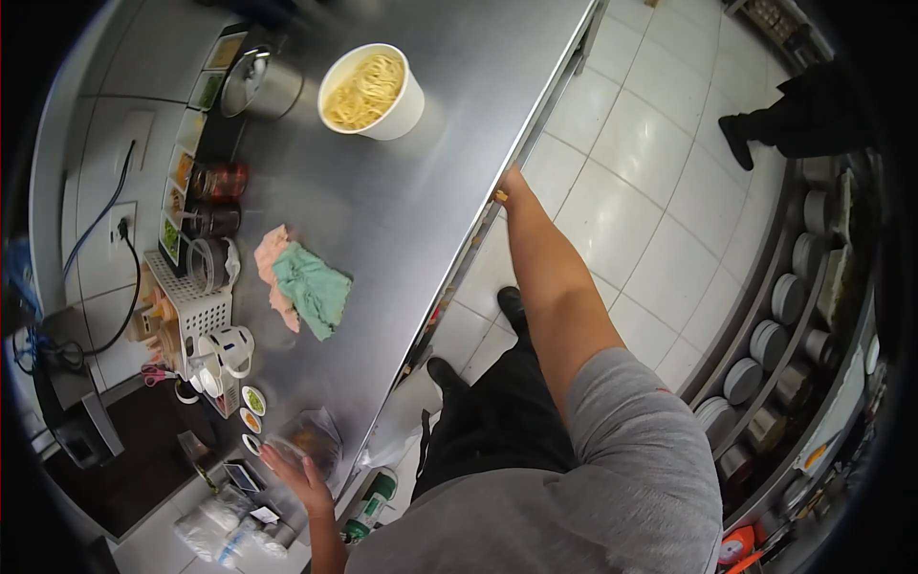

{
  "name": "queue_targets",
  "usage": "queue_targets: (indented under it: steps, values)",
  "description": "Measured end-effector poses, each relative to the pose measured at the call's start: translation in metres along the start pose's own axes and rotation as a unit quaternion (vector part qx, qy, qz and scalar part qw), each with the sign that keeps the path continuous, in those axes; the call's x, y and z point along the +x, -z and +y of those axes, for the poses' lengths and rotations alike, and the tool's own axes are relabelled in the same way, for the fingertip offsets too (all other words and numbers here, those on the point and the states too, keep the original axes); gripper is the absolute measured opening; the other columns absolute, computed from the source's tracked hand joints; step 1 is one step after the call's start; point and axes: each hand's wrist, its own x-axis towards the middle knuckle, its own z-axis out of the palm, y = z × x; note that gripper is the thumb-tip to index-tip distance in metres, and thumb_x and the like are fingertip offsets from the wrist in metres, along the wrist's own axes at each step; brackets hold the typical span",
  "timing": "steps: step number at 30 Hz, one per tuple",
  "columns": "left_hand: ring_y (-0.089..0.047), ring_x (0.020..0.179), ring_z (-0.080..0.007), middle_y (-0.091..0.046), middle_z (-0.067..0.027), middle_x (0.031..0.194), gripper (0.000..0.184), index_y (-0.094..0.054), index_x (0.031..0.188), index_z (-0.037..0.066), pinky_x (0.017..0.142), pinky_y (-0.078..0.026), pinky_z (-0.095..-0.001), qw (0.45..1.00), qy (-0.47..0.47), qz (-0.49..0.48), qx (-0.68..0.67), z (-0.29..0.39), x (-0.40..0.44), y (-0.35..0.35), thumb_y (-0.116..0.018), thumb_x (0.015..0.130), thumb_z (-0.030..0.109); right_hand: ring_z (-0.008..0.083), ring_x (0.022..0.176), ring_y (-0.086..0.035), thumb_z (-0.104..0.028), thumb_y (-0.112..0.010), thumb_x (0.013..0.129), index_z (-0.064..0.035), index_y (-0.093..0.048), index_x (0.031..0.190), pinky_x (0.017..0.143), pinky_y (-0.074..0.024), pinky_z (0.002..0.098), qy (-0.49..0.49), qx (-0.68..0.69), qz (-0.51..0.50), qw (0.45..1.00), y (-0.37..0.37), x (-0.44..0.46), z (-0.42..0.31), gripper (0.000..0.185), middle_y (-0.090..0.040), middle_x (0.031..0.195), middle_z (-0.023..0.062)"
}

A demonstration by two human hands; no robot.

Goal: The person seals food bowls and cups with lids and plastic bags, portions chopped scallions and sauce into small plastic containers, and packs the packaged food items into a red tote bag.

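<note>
Main risk, I'd judge: my L hand is right by the little cups & the clear bag. A quick sweep w/ spread fingers could tip a cup or drag the bag; cause = hand coming in low btwn them. Bag's film is thin & loose, so it could snag, or its contents could slump if caught on one side only.

2nd risk: R fingers at the counter edge. Could get pinched or scraped if I lean in or shift wt there, esp. as I can't see the tips properly.

Tub of noodles is upright on the counter, far end, near the metal pot, well apart from both hands. Open top, so a knock would prob. spill it. Cloths lie btwn tub & bag; a sleeve could pull them.

Pose: L forearm comes up from the bottom of view, elbow OOV, palm open, nothing gripped; can't tell if it touches the bag. R arm is extended fwd & out, slight elbow bend, wrist down at the counter's front edge. R hand: fingers partly hidden, small orange bit by them; can't tell if clenched, loose or holding smth.
</note>
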Motion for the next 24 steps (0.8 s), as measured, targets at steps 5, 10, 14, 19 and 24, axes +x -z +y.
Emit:
queue_targets:
  steps: [5, 10, 14, 19, 24]
  values:
    - [-0.010, 0.144, -0.0414, -0.021, -0.0209, 0.154, 0.072, -0.028, 0.146, 0.001, 0.115, -0.010, -0.0513, 0.990, -0.090, 0.000, -0.112, 0.125, 0.046, -0.011, -0.062, 0.084, 0.012, 0.0310, 0.078, -0.063, -0.017, -0.068, 0.080, 0.0000, -0.052, 0.119, 0.065, -0.0525, 0.0413, 0.056, 0.238, -0.080, 0.966, 0.014, 0.119, 0.061, 0.046, -0.064, 0.096, 0.0168]
    - [-0.019, 0.142, -0.0423, -0.030, -0.0218, 0.150, 0.058, -0.043, 0.137, 0.003, 0.113, -0.017, -0.0522, 0.971, -0.201, -0.078, -0.105, 0.187, 0.068, -0.025, -0.063, 0.082, 0.007, 0.0218, 0.072, -0.059, -0.004, -0.064, 0.074, 0.0004, -0.054, 0.097, 0.062, -0.0491, 0.0369, 0.147, -0.110, 0.146, 0.972, 0.077, -0.032, -0.014, 0.026, -0.061, 0.086, 0.0132]
    - [-0.038, 0.132, -0.0399, -0.046, -0.0204, 0.137, 0.042, -0.054, 0.123, 0.002, 0.109, -0.029, -0.0487, 0.944, -0.251, -0.122, -0.178, 0.229, 0.072, -0.044, -0.062, 0.082, 0.005, 0.0210, 0.080, -0.059, -0.006, -0.063, 0.074, 0.0015, -0.052, 0.101, 0.064, -0.0487, 0.0339, 0.077, -0.180, 0.242, 0.950, 0.192, -0.112, -0.014, 0.030, -0.060, 0.092, 0.0121]
    - [-0.055, 0.114, -0.0336, -0.060, -0.0158, 0.118, 0.029, -0.063, 0.111, 0.002, 0.098, -0.042, -0.0414, 0.827, -0.389, -0.313, -0.260, 0.318, 0.080, -0.118, -0.063, 0.083, 0.006, 0.0203, 0.081, -0.058, -0.007, -0.062, 0.076, -0.0011, -0.051, 0.109, 0.066, -0.0489, 0.0347, 0.063, -0.168, 0.272, 0.945, 0.246, -0.177, -0.018, 0.036, -0.058, 0.094, 0.0089]
    - [-0.054, 0.112, -0.0354, -0.060, -0.0174, 0.117, 0.026, -0.063, 0.110, 0.003, 0.097, -0.043, -0.0416, 0.820, -0.437, -0.286, -0.233, 0.384, 0.115, -0.242, -0.058, 0.085, 0.006, 0.0222, 0.083, -0.059, -0.007, -0.062, 0.076, 0.0022, -0.049, 0.112, 0.068, -0.0509, 0.0350, 0.078, -0.165, 0.248, 0.951, 0.253, -0.180, -0.014, 0.039, -0.057, 0.096, 0.0112]
